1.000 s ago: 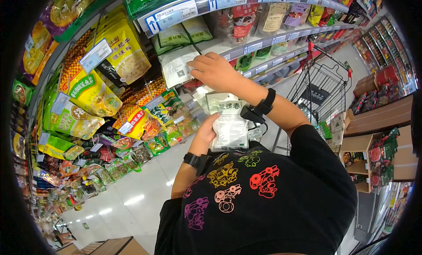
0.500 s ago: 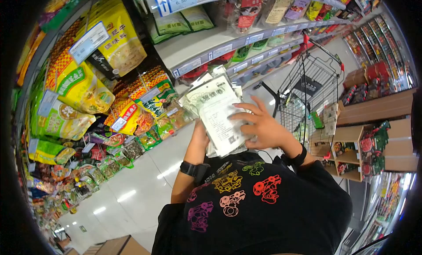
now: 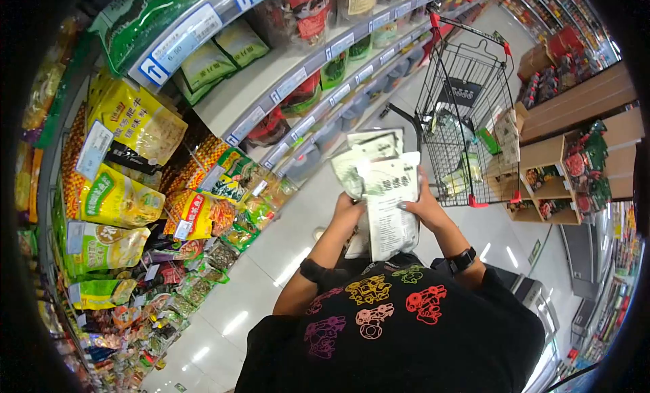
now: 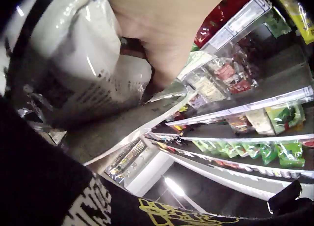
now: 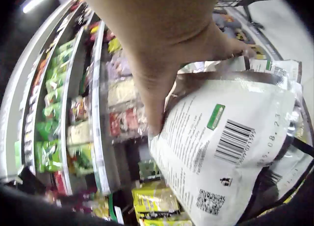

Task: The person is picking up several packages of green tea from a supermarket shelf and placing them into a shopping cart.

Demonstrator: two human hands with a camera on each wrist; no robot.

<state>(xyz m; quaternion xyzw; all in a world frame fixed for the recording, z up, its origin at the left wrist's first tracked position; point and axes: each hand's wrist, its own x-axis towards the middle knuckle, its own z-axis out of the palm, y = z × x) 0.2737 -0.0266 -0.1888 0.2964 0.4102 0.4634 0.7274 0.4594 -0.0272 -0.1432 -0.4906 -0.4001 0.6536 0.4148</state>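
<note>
Both hands hold a stack of white and pale green tea pouches in front of the chest. The front tea pouch (image 3: 391,220) stands nearly upright, its printed label facing me, while other tea pouches (image 3: 371,148) fan out behind its top left. My left hand (image 3: 348,210) grips the stack's left edge. On the right edge, my right hand (image 3: 425,209) has its thumb across the front pouch and its fingers mostly hidden behind. A barcode and a green mark show on a pouch (image 5: 211,133) in the right wrist view.
A wire shopping cart (image 3: 467,108) with several goods in it stands ahead to the right. Shelves with price tags (image 3: 291,88) curve along the left and front. Yellow seasoning bags (image 3: 122,200) hang at left; cardboard display boxes (image 3: 552,183) stand at right.
The right hand took a pouch from the shelf, brought it onto the stack and moved to the stack's right edge. The view and body have turned, with the stack now nearer the cart.
</note>
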